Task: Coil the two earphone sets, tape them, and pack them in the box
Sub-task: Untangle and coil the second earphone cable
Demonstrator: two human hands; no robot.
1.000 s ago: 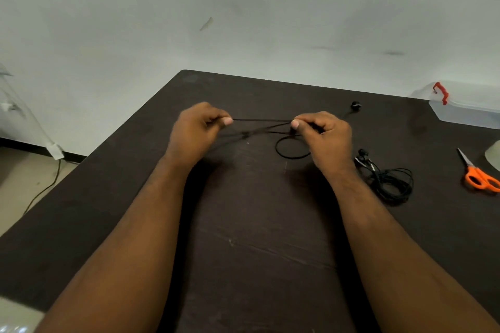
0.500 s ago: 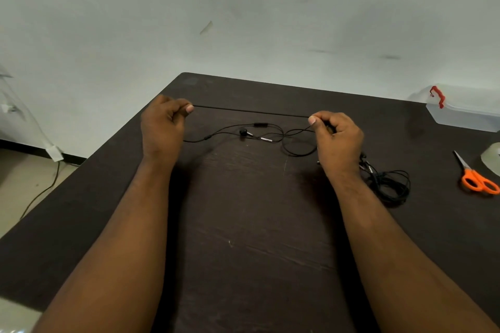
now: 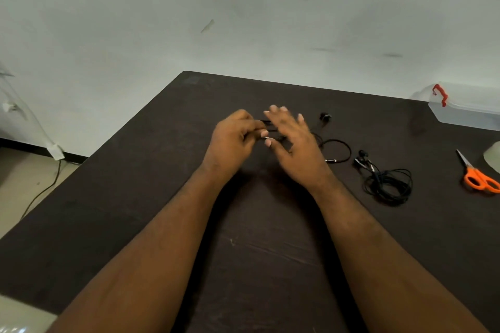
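My left hand [image 3: 234,140] pinches a bunch of black earphone cable [image 3: 266,130] at the table's middle. My right hand [image 3: 293,143] is right beside it with its fingers spread, blurred, its thumb touching the cable near a pale plug tip. The rest of this earphone set trails right in a loop [image 3: 338,150], with one earbud [image 3: 324,116] lying further back. A second black earphone set [image 3: 387,184] lies in a loose bundle to the right. The clear plastic box [image 3: 465,108] with a red latch stands at the far right.
Orange-handled scissors [image 3: 479,177] lie at the right edge, beside a roll of clear tape [image 3: 493,159] cut off by the frame. The dark table [image 3: 243,251] ends at a pale wall behind. A cable runs on the floor at left.
My hands, stretched wide apart with a cable span between them, have come together at the centre. My right hand has opened its fingers, and the cable is now gathered at my left hand.
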